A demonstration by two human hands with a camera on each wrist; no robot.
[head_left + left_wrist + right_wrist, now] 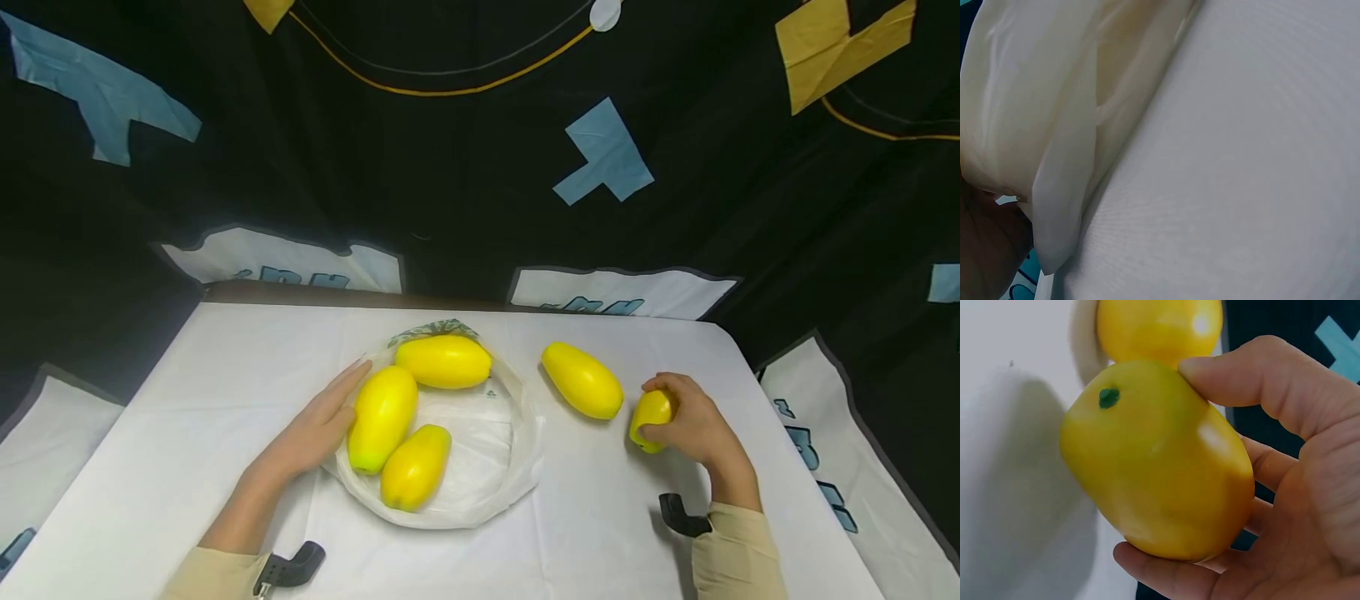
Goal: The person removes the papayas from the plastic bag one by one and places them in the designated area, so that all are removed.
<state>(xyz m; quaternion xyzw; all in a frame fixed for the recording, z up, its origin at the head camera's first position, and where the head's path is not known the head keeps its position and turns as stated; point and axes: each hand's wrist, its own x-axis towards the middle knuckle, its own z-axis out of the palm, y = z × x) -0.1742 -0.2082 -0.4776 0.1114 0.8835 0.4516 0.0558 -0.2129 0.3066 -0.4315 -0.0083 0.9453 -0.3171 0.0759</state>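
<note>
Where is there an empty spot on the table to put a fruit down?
Bare cloth lies left of the left hand, and along the near edge between bag and right hand. Crowded: the bag's three fruits, and the gap between loose fruit and held fruit.

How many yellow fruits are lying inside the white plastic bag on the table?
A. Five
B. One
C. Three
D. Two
C. The head view shows three yellow fruits lying on the open white plastic bag; a fourth lies on the white table outside it, and the right hand grips a fifth.
</note>
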